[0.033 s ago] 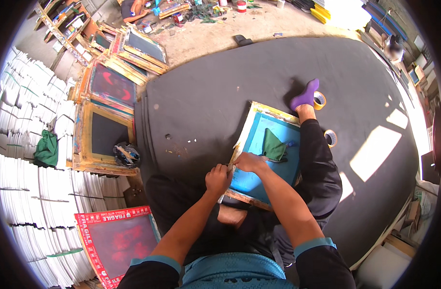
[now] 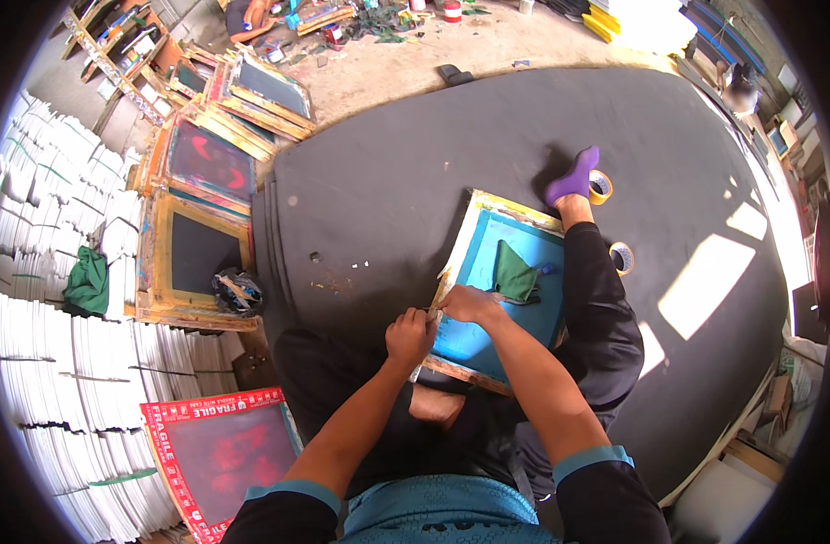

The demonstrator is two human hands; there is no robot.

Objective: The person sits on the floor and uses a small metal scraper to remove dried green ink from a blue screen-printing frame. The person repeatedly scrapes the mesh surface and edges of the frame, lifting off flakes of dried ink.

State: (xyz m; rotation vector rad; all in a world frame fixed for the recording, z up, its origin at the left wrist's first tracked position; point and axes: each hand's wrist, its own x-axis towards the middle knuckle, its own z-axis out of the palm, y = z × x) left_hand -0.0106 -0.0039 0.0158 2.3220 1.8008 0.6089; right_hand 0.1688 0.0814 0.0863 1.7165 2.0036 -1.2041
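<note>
Evidently the frame [image 2: 501,290] lies flat on the dark mat [image 2: 406,163] between the seated person's legs, so both hands can reach its near left edge without lifting it. The left hand [image 2: 410,335] and right hand [image 2: 468,304] meet at that edge, fingers pinched together on something small and pale there; what it is cannot be told. A green rag [image 2: 515,276] rests on the mesh, near the right hand. The frame is wooden, paint-stained, with a bright blue screen. Two tape rolls [image 2: 600,187] lie on the mat beside the purple sock [image 2: 574,177]. More frames [image 2: 197,245] lean to the left.
</note>
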